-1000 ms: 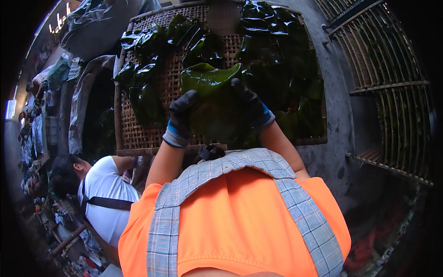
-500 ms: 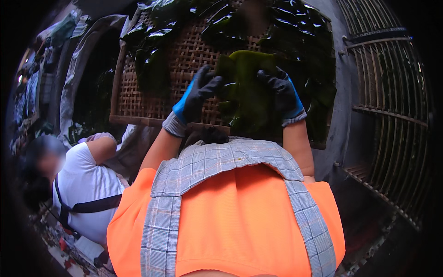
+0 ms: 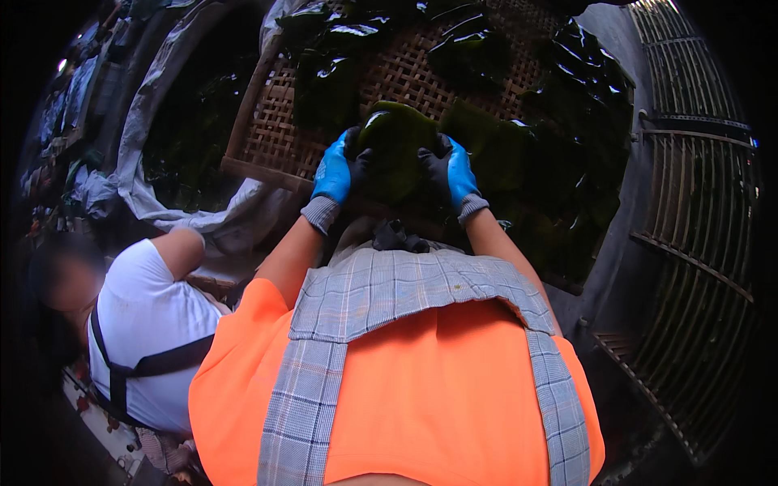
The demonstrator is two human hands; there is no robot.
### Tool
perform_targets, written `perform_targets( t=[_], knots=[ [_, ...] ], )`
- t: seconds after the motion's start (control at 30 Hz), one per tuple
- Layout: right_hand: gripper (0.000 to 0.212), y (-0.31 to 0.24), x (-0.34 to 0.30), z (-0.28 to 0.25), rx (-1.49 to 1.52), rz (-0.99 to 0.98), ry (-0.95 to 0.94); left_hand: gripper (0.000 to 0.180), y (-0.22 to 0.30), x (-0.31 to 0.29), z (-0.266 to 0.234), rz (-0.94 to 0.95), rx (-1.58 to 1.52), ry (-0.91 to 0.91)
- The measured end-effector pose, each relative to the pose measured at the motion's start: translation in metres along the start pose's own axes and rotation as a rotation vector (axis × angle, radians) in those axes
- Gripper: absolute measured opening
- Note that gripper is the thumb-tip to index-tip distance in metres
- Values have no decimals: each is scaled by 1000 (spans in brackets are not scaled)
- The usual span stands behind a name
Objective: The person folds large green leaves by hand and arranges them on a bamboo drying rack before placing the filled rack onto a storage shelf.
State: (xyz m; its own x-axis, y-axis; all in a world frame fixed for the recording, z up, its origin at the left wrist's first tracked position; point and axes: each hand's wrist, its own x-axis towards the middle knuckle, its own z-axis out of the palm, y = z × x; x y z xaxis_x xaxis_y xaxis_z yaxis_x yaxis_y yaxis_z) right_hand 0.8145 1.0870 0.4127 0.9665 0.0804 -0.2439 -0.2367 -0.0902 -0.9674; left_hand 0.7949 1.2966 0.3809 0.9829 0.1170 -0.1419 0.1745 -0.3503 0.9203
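Between my two gloved hands is a dark green, glossy sheet that looks like wet seaweed (image 3: 395, 150), its far edge rounded and catching light. My left hand (image 3: 344, 168), in a blue and black glove, grips the sheet's left edge. At its right edge my right hand (image 3: 450, 172) is closed in the same way, the thumb on top and the other fingers partly hidden. Beneath lies a woven bamboo rack (image 3: 266, 121) with a wooden frame. More green sheets (image 3: 486, 150) lie to the right of my right hand, some overlapping.
Left of the rack is a large pale-lined container (image 3: 134, 150) with dark green material inside. A person in a white shirt (image 3: 158, 324) works at my left. Slatted racks (image 3: 689, 186) stand along the right side, beyond a grey ledge (image 3: 628, 174).
Both hands have moved left over the rack and closer together, now around a seaweed sheet. Another sheet lies just to their right. The whole view has shifted slightly.
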Motion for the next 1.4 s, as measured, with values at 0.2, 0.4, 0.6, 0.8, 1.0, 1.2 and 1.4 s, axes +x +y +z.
perform_targets(
  t=[0.2, 0.4, 0.6, 0.8, 1.0, 1.2, 1.4],
  knots=[
    [41, -3, 14, -35, -646, 335, -197, 51, -21, -2, 0, 3, 52, -108],
    [48, -38, 20, -24, -1161, 130, -290, 54, 47, -10, -32, -134, 529, -291],
    [52, -37, 27, -26, -1228, 164, -331, 33, 67, 16, -76, 125, 291, 431],
    [55, -73, 23, 3, -1247, 45, 5, 90, 76, 71, -42, -137, 926, 201],
    [36, -70, 5, -17, -599, -114, 113, 55, 34, 95, -61, -13, 778, 142],
    [30, -84, -16, -27, -79, -54, 68, 24, 4, 106, -139, -49, -921, 36],
    [31, -152, -12, 8, 152, -167, -186, 25, 45, 58, -163, 557, -38, 78]
  ],
)
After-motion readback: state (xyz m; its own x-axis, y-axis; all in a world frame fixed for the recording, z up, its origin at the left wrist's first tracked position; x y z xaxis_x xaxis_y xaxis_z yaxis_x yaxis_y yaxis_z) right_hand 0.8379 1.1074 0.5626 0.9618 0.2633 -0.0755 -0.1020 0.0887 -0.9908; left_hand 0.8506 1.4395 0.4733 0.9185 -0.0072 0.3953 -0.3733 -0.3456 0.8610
